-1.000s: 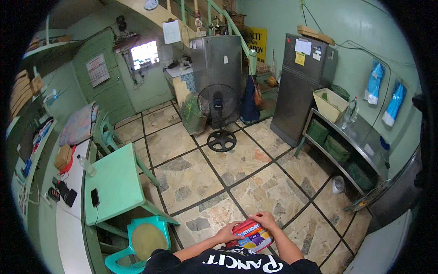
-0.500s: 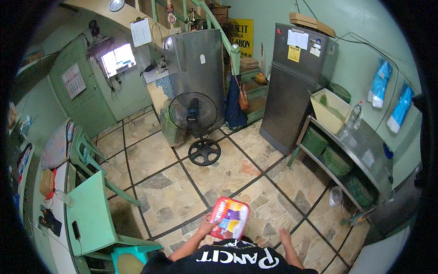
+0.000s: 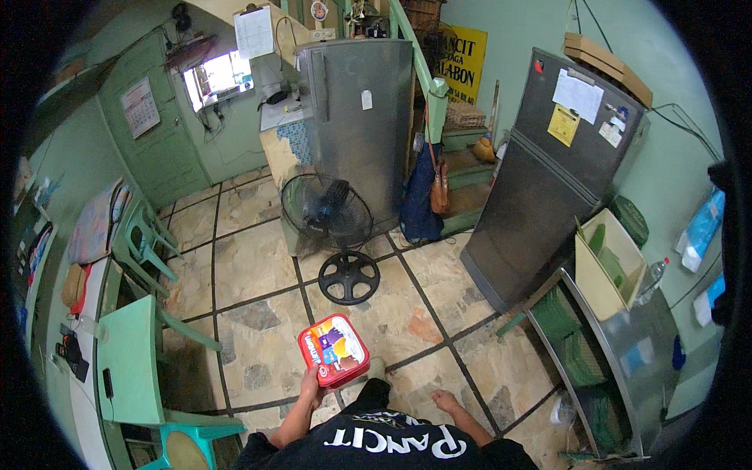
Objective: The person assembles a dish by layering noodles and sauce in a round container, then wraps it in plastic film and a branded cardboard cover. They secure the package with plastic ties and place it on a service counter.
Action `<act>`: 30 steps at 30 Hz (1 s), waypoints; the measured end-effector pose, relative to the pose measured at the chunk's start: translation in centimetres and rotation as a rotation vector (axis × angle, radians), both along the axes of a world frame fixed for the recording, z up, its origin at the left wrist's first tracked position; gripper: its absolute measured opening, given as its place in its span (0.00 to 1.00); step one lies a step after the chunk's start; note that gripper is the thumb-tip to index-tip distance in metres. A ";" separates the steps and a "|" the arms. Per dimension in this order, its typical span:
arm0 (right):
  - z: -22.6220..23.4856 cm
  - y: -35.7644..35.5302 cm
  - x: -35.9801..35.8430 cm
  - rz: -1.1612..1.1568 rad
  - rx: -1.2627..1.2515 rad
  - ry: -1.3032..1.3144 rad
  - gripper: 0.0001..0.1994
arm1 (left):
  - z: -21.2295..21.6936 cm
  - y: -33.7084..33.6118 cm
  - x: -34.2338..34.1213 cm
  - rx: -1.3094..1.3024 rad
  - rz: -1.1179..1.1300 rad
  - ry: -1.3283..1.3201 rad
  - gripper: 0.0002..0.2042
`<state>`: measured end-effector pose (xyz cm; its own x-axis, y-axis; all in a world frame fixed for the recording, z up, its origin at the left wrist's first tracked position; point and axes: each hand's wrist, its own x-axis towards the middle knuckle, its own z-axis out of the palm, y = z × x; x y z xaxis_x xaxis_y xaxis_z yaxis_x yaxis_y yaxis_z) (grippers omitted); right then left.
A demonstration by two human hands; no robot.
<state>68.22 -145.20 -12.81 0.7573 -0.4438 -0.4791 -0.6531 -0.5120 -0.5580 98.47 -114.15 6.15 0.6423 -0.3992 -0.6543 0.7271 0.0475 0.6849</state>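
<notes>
A red rectangular plastic tub (image 3: 335,350), like an ice cream tub, has a colourful printed lid facing up. My left hand (image 3: 311,383) is closed on its near left edge, the thumb over the lid. The tub is in front of my body, to the left, above the tiled floor. My right hand (image 3: 444,400) hangs at my right side with its fingers loosely curled, and I see nothing in it. One of my feet (image 3: 377,368) shows just right of the tub.
Ahead stands a black pedestal fan (image 3: 328,211), before a grey refrigerator (image 3: 360,133). To the right are a dark refrigerator (image 3: 540,180) and a metal table (image 3: 619,345) carrying a cream bin (image 3: 615,270). A green table (image 3: 131,360) and a teal stool (image 3: 205,442) are at the left.
I have moved forward and the view has turned: the dark refrigerator looks nearer. The tub, still in my left hand, has shifted left and slightly up. The fan head has swung round.
</notes>
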 end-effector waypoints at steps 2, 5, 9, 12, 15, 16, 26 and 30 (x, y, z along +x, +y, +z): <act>1.0 -2.8 3.0 -0.011 -0.090 -0.133 0.21 | -0.6 -1.9 1.6 0.014 0.050 0.034 0.23; 0.4 -7.1 5.6 0.025 -0.050 0.030 0.18 | -0.7 -6.5 6.3 -0.055 0.041 0.058 0.20; -1.4 -12.4 6.1 0.285 -0.028 0.545 0.15 | 1.1 -13.9 11.3 -0.065 -0.082 -0.013 0.21; -1.9 -15.9 6.5 0.392 -0.024 0.403 0.16 | 2.9 -19.3 13.9 -0.153 -0.209 0.008 0.22; -2.3 -19.1 8.1 0.822 -0.284 0.238 0.17 | 4.4 -25.0 16.5 -0.183 -0.362 0.036 0.26; -2.7 -20.2 9.5 0.573 -0.164 0.218 0.17 | 4.7 -27.1 17.6 -0.250 -0.430 0.018 0.28; 10.0 -41.6 33.9 -0.443 -0.045 -0.388 0.11 | 0.5 -36.9 24.9 -0.244 -0.435 0.034 0.25; 25.3 -55.1 42.4 -0.274 -0.825 -0.405 0.20 | -1.8 -41.9 28.6 -0.217 -0.426 0.178 0.24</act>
<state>110.59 -200.32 12.45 0.6166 -0.7105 0.3391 -0.6450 -0.7029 -0.2999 127.04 -156.05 4.38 0.2794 -0.7404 -0.6113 0.8173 -0.1508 0.5562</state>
